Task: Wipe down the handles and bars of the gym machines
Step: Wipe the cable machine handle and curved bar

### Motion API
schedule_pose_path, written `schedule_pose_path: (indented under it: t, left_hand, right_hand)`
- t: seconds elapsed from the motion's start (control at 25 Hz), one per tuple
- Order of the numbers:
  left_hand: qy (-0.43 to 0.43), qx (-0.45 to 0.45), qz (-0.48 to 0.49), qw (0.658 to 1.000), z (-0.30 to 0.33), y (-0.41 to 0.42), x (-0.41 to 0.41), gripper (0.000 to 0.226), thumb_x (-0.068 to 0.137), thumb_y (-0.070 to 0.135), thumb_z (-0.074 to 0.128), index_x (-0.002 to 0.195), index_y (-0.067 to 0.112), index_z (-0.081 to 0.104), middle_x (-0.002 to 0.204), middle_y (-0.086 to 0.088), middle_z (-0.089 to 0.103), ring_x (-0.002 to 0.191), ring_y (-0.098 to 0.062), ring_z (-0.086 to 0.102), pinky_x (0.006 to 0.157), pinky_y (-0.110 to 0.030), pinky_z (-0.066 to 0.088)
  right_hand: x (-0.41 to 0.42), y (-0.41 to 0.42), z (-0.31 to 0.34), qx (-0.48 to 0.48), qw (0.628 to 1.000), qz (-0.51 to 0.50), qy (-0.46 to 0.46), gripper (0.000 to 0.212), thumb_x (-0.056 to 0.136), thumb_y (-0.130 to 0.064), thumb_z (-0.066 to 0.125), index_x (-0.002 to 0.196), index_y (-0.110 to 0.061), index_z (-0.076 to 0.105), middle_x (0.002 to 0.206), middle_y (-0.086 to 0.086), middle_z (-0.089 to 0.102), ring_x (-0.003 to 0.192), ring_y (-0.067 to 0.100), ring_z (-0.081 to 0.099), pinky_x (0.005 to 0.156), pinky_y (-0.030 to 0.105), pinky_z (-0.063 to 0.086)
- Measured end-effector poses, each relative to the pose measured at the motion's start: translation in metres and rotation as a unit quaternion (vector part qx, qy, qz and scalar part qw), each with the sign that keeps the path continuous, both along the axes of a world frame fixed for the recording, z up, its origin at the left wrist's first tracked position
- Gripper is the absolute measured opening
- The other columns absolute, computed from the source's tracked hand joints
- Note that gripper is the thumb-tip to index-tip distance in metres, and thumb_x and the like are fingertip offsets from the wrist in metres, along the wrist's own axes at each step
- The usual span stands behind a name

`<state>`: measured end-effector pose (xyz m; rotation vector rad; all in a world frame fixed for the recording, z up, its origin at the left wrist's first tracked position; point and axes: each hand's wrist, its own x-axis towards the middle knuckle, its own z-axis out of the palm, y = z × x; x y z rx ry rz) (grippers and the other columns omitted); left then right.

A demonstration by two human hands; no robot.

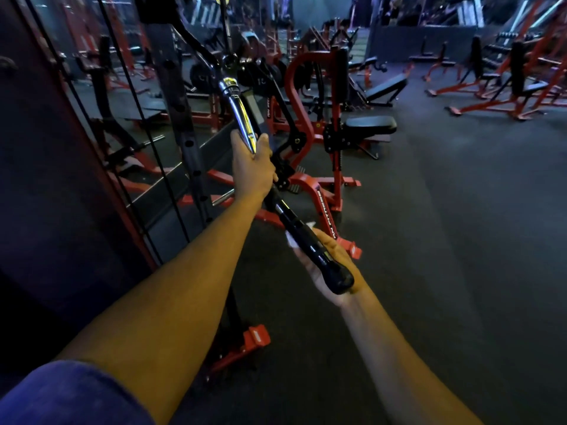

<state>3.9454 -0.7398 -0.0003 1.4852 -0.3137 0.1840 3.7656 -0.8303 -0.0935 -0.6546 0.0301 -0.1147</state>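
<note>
A long cable-machine bar hangs slanted in front of me, with a chrome middle and a black rubber grip at its near end. My left hand grips the bar where the chrome meets the black part. My right hand lies under the black grip near its end cap, palm up, holding a small white cloth against the grip. The cloth shows only as white edges beside the bar; the rest is hidden by bar and hand.
The cable tower with its black cables and a mirror stands at my left. A red and black seated machine is just behind the bar. Benches and red frames fill the far right. Dark rubber floor spreads to the right.
</note>
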Motion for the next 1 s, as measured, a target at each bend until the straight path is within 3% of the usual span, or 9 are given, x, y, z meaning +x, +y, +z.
schedule_pose_path:
  t: [0.16,0.28,0.36,0.44,0.52,0.64,0.8,0.96,1.0]
  left_hand:
    - [0.009,0.017,-0.016,1.000,0.002,0.010,-0.001,0.079,0.095,0.059,0.053,0.158,0.022,0.022,0.126,-0.023,0.062,0.094,-0.038,0.071,0.078,-0.050,0.061]
    - [0.015,0.013,-0.029,0.999,0.004,0.020,-0.008,0.075,0.104,0.045,0.053,0.162,0.019,0.013,0.114,-0.010,0.065,0.082,-0.015,0.070,0.077,-0.039,0.062]
    - [0.025,0.015,-0.033,0.999,0.005,0.022,-0.005,0.084,0.094,0.061,0.052,0.161,0.023,0.017,0.128,-0.017,0.063,0.107,-0.033,0.069,0.093,-0.055,0.058]
    - [0.027,0.016,-0.041,0.999,-0.005,0.021,0.003,0.089,0.085,0.069,0.049,0.157,0.028,0.021,0.130,-0.017,0.061,0.114,-0.045,0.063,0.094,-0.062,0.055]
    - [0.024,0.032,-0.046,0.998,0.001,0.023,-0.007,0.088,0.087,0.068,0.048,0.159,0.028,0.018,0.132,-0.012,0.061,0.114,-0.044,0.064,0.093,-0.060,0.056]
    - [0.004,0.040,-0.052,0.998,0.012,0.023,-0.018,0.080,0.102,0.051,0.049,0.163,0.017,0.009,0.151,-0.014,0.049,0.127,-0.036,0.059,0.106,-0.050,0.050]
    - [0.014,0.029,-0.057,0.998,0.008,0.028,-0.009,0.086,0.092,0.066,0.048,0.161,0.030,0.011,0.145,-0.012,0.056,0.121,-0.041,0.062,0.101,-0.056,0.054]
    - [0.015,0.043,-0.048,0.998,-0.001,0.032,0.001,0.079,0.090,0.065,0.050,0.156,0.034,0.020,0.132,-0.022,0.061,0.117,-0.049,0.061,0.097,-0.064,0.053]
    - [0.013,0.035,-0.047,0.998,0.002,0.035,-0.002,0.076,0.089,0.065,0.051,0.153,0.034,0.025,0.129,-0.021,0.062,0.112,-0.048,0.063,0.095,-0.065,0.054]
  right_hand:
    - [-0.049,0.010,-0.010,-0.003,0.995,-0.043,0.086,0.027,0.085,-0.003,0.065,0.112,0.002,0.070,0.122,0.023,0.067,0.099,0.025,0.073,0.073,0.026,0.062]
    - [-0.077,0.033,-0.004,-0.014,0.990,-0.077,0.115,0.031,0.085,0.006,0.058,0.113,0.003,0.071,0.117,0.022,0.070,0.101,0.024,0.073,0.074,0.025,0.061]
    - [-0.092,0.044,0.004,-0.037,0.987,-0.110,0.112,0.034,0.086,0.007,0.060,0.119,0.008,0.065,0.120,0.023,0.069,0.107,0.027,0.072,0.077,0.025,0.060]
    - [-0.101,0.051,0.012,-0.148,0.964,-0.184,0.124,0.024,0.088,0.004,0.065,0.111,0.003,0.069,0.116,0.023,0.071,0.107,0.031,0.071,0.078,0.027,0.060]
    - [-0.108,0.058,0.019,-0.282,0.905,-0.292,0.129,0.018,0.091,0.003,0.067,0.094,-0.011,0.077,0.105,0.015,0.076,0.102,0.031,0.073,0.078,0.028,0.060]
    - [-0.121,0.065,0.021,-0.468,0.764,-0.434,0.095,0.029,0.091,0.007,0.065,0.092,-0.019,0.078,0.101,0.002,0.075,0.100,0.022,0.072,0.084,0.033,0.058]
    - [-0.140,0.081,-0.002,-0.690,0.584,-0.427,-0.029,0.027,0.085,0.008,0.071,0.103,-0.012,0.076,0.108,-0.002,0.061,0.102,0.012,0.064,0.084,0.023,0.053]
    - [-0.144,0.083,-0.012,-0.679,0.587,-0.440,-0.005,0.025,0.085,0.002,0.073,0.106,-0.011,0.076,0.109,-0.002,0.058,0.100,0.012,0.062,0.080,0.030,0.058]
    - [-0.144,0.080,-0.008,-0.688,0.561,-0.459,-0.016,0.023,0.085,0.001,0.073,0.106,-0.008,0.076,0.109,0.001,0.058,0.099,0.013,0.062,0.081,0.028,0.057]
